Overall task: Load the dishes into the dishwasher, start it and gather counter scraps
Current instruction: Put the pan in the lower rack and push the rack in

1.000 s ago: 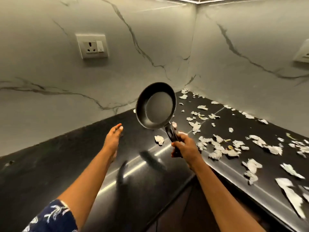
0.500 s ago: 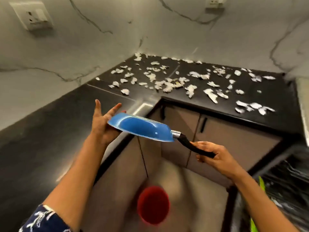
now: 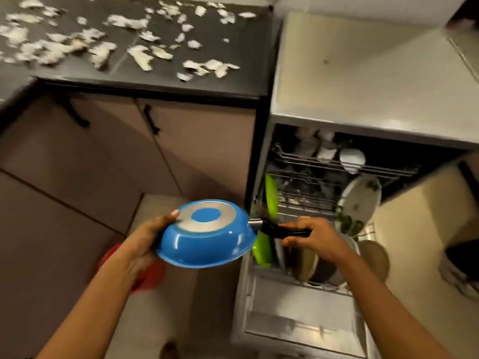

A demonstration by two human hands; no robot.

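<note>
A person's right hand point(image 3: 311, 237) grips the black handle of an upturned blue frying pan point(image 3: 204, 237); the left hand point(image 3: 145, 239) clasps its rim. The steel dishwasher point(image 3: 298, 320) stands open, partly loaded; pale scraps point(image 3: 140, 57) lie ungathered on the black counter point(image 3: 246, 47).

pan point(image 3: 207, 244): glossy blue enamel, bare metal base | counter point(image 3: 166, 81): polished black stone | racks point(image 3: 311, 164): metal wire
</note>
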